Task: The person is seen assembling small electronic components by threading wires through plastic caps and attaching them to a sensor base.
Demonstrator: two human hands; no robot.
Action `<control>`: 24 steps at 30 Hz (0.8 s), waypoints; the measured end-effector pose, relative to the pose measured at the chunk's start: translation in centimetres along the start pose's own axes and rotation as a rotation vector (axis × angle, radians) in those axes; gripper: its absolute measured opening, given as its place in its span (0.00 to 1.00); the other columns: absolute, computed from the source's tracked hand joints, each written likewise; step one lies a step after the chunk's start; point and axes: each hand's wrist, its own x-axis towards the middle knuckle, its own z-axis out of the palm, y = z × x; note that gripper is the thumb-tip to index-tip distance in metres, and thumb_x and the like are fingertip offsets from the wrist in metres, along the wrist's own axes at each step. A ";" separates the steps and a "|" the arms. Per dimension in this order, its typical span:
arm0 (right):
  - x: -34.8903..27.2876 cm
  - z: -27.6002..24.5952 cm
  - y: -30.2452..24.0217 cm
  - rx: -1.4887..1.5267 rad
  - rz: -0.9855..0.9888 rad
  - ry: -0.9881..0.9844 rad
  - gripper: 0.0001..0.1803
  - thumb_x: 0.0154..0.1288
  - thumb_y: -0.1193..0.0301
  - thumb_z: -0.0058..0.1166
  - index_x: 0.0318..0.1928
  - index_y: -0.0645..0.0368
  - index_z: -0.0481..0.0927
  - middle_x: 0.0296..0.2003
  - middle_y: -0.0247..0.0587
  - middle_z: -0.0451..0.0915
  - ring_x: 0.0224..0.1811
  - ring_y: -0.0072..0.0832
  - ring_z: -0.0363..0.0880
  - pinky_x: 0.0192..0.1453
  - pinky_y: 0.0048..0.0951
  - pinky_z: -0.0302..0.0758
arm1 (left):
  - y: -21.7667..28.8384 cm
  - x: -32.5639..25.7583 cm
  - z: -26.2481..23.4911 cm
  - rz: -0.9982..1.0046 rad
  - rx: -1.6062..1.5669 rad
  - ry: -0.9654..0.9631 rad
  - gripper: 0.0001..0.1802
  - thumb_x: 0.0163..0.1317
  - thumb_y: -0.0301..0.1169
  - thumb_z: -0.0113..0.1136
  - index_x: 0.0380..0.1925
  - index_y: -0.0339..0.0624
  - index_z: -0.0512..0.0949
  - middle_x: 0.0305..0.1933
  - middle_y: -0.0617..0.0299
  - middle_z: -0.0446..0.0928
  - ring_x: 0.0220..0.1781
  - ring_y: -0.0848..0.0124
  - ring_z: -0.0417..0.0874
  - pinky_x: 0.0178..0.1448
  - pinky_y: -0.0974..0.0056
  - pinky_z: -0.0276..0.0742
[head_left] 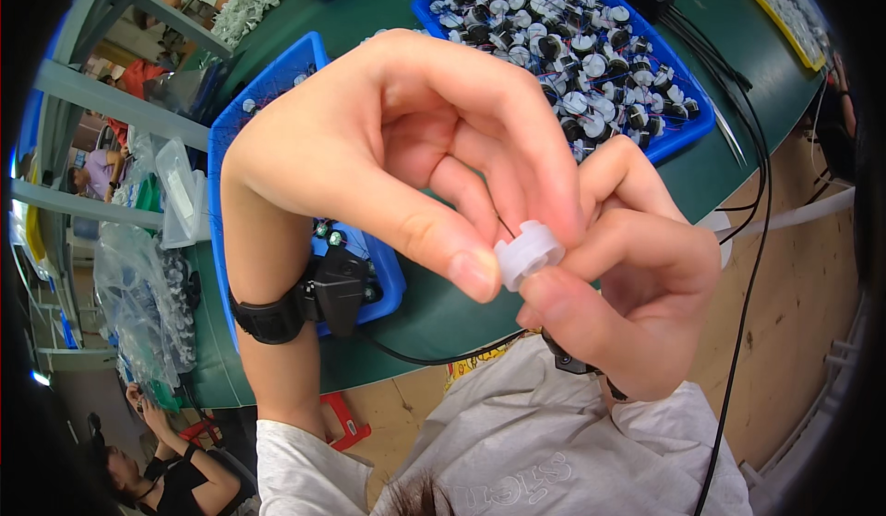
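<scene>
Between the fingertips of both my hands is a small round translucent white plastic part [526, 259], with notches along its edge. My left hand [406, 147] arches over it, thumb on its left side and index finger on its far right side. My right hand [637, 281] pinches it from the right with thumb and index finger. A thin dark wire shows just above the part; whether it is joined to it, I cannot tell. Behind my hands, a blue tray [700, 138] is heaped with white and black round pieces with fine coloured wires.
A second blue tray [218, 230] lies partly under my left forearm. Scissors or tweezers [729, 138] and black cables [761, 147] lie on the green table [688, 193] at right. A yellow tray [784, 27] stands at far right. Grey shelving [120, 101] and other people are at left.
</scene>
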 end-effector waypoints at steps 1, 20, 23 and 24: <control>0.0 0.0 0.1 0.002 -0.002 -0.002 0.03 0.43 0.78 0.59 0.18 0.61 0.78 0.29 0.38 0.68 0.32 0.23 0.65 0.38 0.24 0.61 | 0.0 0.0 0.0 -0.012 -0.012 0.008 0.19 0.40 0.23 0.71 0.33 0.30 0.74 0.33 0.48 0.74 0.35 0.66 0.79 0.35 0.70 0.77; -0.6 -0.3 -0.3 -0.051 -0.023 -0.015 0.10 0.49 0.67 0.53 0.21 0.62 0.76 0.33 0.43 0.71 0.35 0.27 0.67 0.43 0.27 0.62 | 0.7 -0.1 0.3 0.017 -0.057 0.105 0.22 0.38 0.22 0.71 0.35 0.30 0.73 0.36 0.46 0.73 0.35 0.66 0.78 0.36 0.71 0.77; -0.5 -0.2 -0.7 -0.066 0.034 -0.045 0.05 0.45 0.73 0.52 0.21 0.63 0.76 0.31 0.43 0.71 0.35 0.28 0.68 0.42 0.27 0.63 | 0.7 -0.2 0.2 0.028 -0.027 0.133 0.23 0.38 0.24 0.71 0.35 0.31 0.72 0.34 0.46 0.73 0.33 0.67 0.78 0.33 0.72 0.75; -0.4 -0.2 -0.8 -0.061 0.029 -0.044 0.05 0.46 0.74 0.52 0.21 0.63 0.76 0.30 0.44 0.71 0.35 0.28 0.68 0.42 0.27 0.63 | 0.6 -0.2 0.1 0.038 -0.005 0.138 0.22 0.38 0.25 0.71 0.34 0.32 0.72 0.34 0.46 0.73 0.31 0.67 0.77 0.32 0.73 0.74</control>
